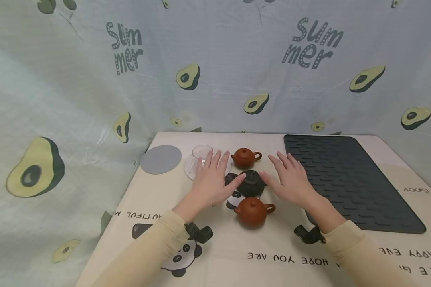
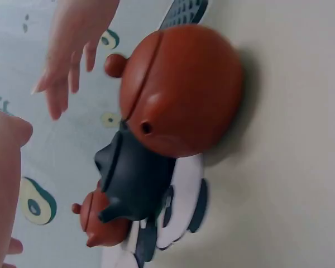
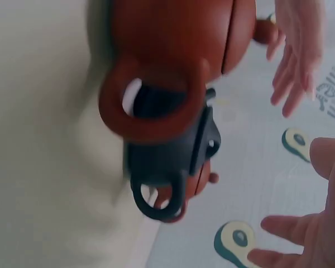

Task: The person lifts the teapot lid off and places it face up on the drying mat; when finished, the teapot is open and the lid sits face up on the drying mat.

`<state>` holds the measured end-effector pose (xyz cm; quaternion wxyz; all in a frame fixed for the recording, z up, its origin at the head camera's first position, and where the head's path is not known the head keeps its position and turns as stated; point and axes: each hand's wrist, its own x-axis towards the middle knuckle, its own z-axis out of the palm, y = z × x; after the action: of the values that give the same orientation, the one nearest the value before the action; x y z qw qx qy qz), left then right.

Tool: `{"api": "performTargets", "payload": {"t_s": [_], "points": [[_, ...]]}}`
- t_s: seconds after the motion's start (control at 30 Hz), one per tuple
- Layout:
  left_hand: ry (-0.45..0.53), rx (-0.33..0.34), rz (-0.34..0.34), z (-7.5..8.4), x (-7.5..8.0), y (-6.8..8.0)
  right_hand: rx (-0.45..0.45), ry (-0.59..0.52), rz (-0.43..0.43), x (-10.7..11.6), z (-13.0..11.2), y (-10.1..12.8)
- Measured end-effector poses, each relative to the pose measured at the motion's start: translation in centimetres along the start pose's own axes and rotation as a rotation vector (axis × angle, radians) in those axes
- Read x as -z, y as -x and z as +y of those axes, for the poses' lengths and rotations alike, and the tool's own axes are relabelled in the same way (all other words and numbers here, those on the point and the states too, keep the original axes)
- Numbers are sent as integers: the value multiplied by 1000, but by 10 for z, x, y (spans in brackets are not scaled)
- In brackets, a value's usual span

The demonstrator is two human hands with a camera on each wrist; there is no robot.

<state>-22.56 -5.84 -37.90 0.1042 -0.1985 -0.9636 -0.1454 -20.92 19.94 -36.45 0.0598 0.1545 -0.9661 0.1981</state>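
Note:
Three teapots stand in a column on the table: a reddish-brown one (image 1: 244, 158) at the back, a black teapot (image 1: 250, 184) in the middle and another reddish-brown one (image 1: 252, 213) in front. My left hand (image 1: 212, 179) hovers at the left of the black teapot, fingers spread and straight. On the other side, my right hand (image 1: 291, 179) is held with its fingers spread too. Neither hand holds anything. The left wrist view shows the front teapot's spout (image 2: 147, 128); its handle (image 3: 153, 100) appears large in the right wrist view.
A dark ribbed mat (image 1: 352, 183) covers the table's right side. At the back left lie a grey disc (image 1: 161, 159) and a clear round dish (image 1: 191, 167), partly behind my left hand, with a clear round piece (image 1: 202, 148). A printed curtain (image 1: 215, 59) hangs behind the table.

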Motion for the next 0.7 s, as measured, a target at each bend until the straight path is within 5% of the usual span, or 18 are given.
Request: {"api": "performTargets", "payload": {"t_s": [0.27, 0.5, 0.7], "points": [[117, -194, 92, 6, -17, 34, 96, -168, -26, -14, -6, 17], [204, -156, 86, 15, -34, 58, 202, -219, 137, -34, -9, 31], [318, -86, 58, 17, -50, 66, 199, -251, 141, -42, -15, 43]]}}
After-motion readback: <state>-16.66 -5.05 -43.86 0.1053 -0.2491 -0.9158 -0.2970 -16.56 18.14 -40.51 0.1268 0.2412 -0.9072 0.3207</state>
